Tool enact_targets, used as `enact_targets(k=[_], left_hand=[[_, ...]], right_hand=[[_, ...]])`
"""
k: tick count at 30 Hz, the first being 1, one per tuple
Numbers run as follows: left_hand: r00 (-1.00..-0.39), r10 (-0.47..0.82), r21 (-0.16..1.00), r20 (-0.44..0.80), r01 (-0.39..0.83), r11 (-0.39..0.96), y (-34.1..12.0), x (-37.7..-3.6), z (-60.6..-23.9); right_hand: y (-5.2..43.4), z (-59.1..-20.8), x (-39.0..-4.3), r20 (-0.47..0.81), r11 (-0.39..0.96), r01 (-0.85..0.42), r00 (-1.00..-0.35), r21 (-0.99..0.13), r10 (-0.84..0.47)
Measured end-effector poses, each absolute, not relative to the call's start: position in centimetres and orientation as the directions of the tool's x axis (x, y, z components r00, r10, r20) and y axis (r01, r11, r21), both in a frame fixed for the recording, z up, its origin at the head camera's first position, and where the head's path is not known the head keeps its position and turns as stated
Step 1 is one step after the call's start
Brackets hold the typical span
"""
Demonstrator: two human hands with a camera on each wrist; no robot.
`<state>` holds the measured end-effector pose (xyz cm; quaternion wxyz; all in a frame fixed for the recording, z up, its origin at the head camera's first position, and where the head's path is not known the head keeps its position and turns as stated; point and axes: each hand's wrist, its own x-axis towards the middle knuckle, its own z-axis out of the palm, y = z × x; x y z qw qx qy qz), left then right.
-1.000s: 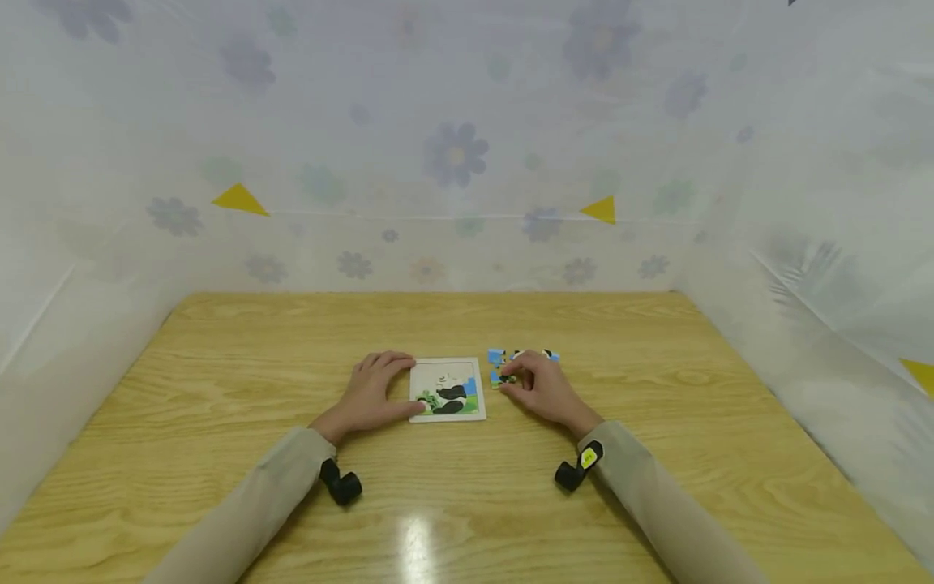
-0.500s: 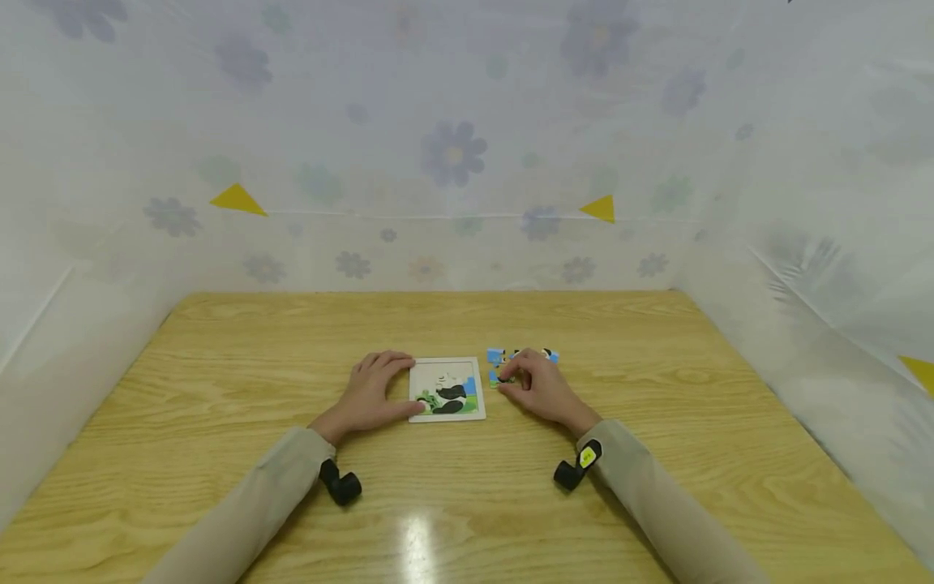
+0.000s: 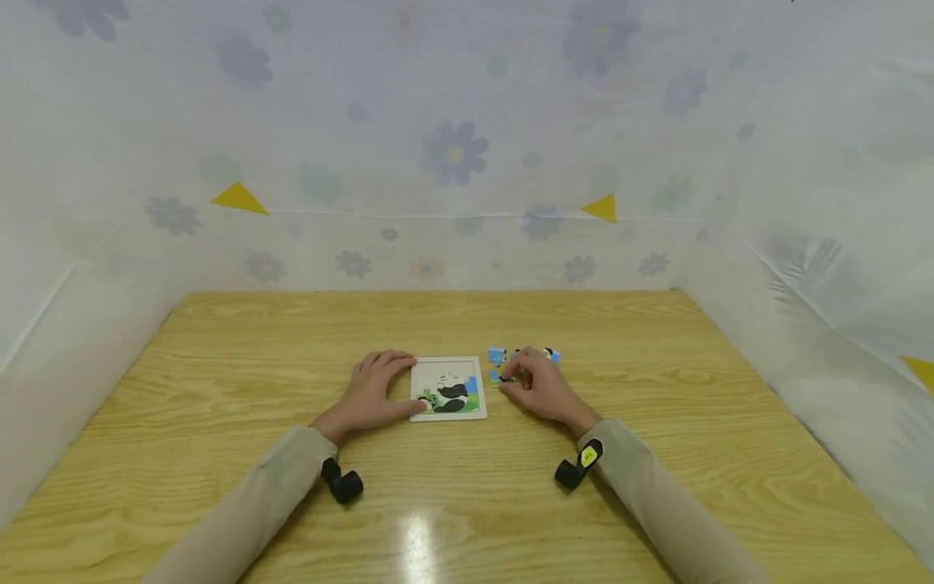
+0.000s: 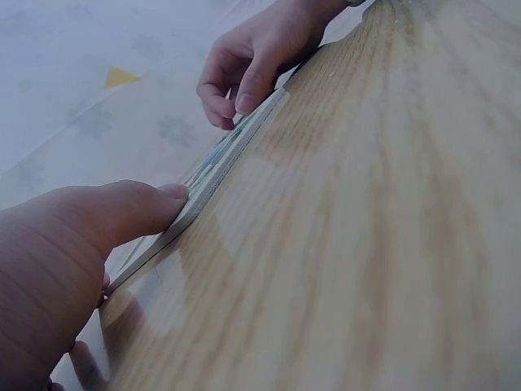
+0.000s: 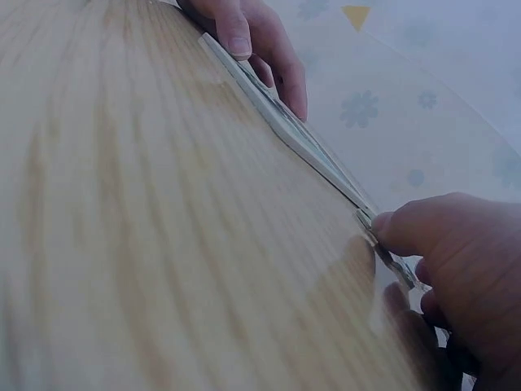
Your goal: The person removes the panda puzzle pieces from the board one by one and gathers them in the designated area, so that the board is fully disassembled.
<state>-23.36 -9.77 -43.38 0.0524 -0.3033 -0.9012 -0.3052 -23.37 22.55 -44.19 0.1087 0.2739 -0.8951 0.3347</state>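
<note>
A square white-edged puzzle tray (image 3: 481,389) lies flat on the table, part of a panda picture fitted in its lower and right areas. My left hand (image 3: 375,393) holds the tray's left side, thumb over the near corner and fingers at the far corner. Just right of the tray, my right hand (image 3: 543,391) pinches a green-and-blue puzzle piece (image 3: 495,378) between thumb and forefinger, low at the table. In the right wrist view the thumb (image 5: 399,232) rests on that piece's edge. Most of the piece is hidden by the fingers.
Several loose puzzle pieces (image 3: 496,355) with blue and black-and-white print lie behind my right hand, partly covered by it. The wooden table (image 3: 467,503) runs back to a pale flowered curtain (image 3: 452,243), which also closes both sides.
Both hands stay in nearly the same places. The right fingertips shift slightly over the puzzle piece; the tray stays put under my left hand.
</note>
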Motion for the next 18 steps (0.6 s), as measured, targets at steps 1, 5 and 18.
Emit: enact_targets(k=[1, 5, 18], left_hand=[[-0.811, 0.514, 0.518, 0.281, 0.579, 0.63, -9.8, -23.4, -43.4], [-0.812, 0.511, 0.523, 0.281, 0.576, 0.628, -9.8, -23.4, -43.4], [-0.812, 0.513, 0.526, 0.279, 0.576, 0.626, -9.8, -23.4, -43.7]], right_hand=[[22.5, -44.2, -23.4, 0.378, 0.621, -0.564, -0.826, -0.544, -0.419], [22.5, -44.1, -23.5, 0.381, 0.604, -0.571, -0.821, -0.556, -0.425], [21.3, -44.5, -24.3, 0.456, 0.533, -0.656, -0.755, -0.535, -0.472]])
